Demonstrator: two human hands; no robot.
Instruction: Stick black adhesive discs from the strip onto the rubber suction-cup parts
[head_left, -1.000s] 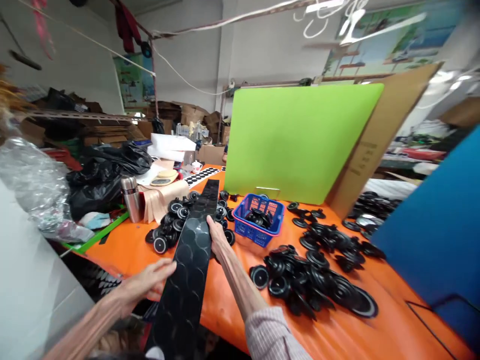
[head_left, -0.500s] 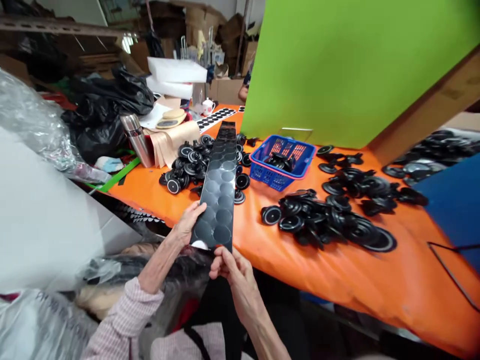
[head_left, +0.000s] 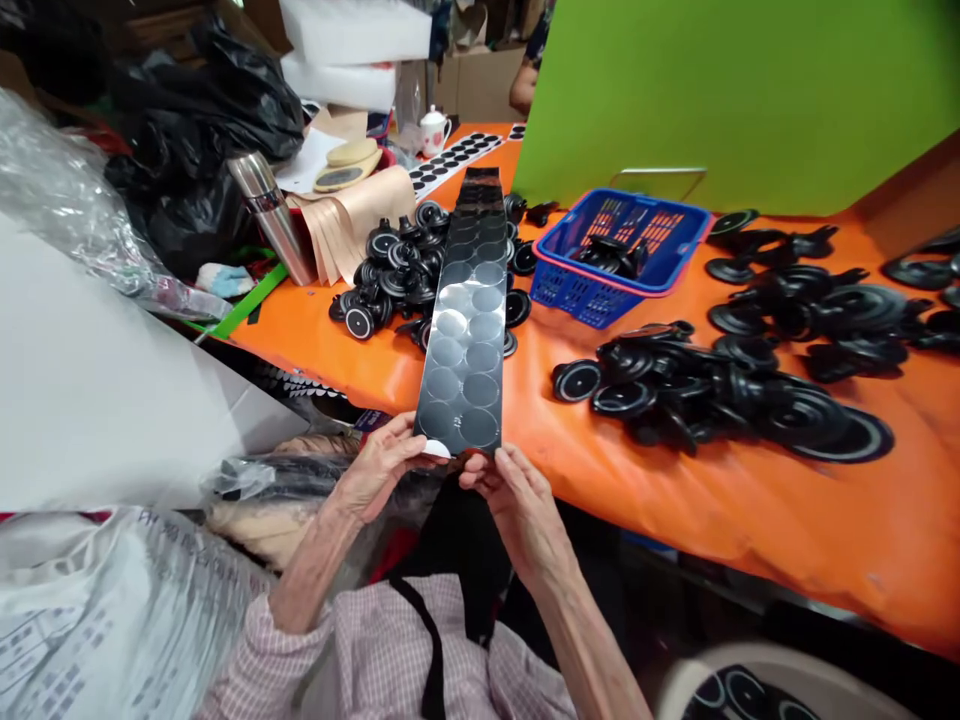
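1. The left hand (head_left: 375, 470) has its grip closed on the near left corner of a long black strip (head_left: 465, 350), thumb on top beside a white curved patch (head_left: 437, 450)
2. The right hand (head_left: 529, 505) has bent fingers, their tips at the strip's near right corner; whether that grip pinches the strip or only touches it, I cannot tell
3. The strip, marked with two columns of circles, runs from the hands out over the orange bench (head_left: 780, 530), its far part passing above a pile of black round parts (head_left: 397, 260)
4. Just right of the strip stands a blue basket (head_left: 581, 295) with more black parts inside
5. Nearer and further right, a larger black heap (head_left: 697, 390) lies on the bench
6. Beyond the basket rises a green panel (head_left: 720, 90)
7. Left of the pile, a steel flask (head_left: 274, 220) leans beside folded tan sheets (head_left: 367, 215)
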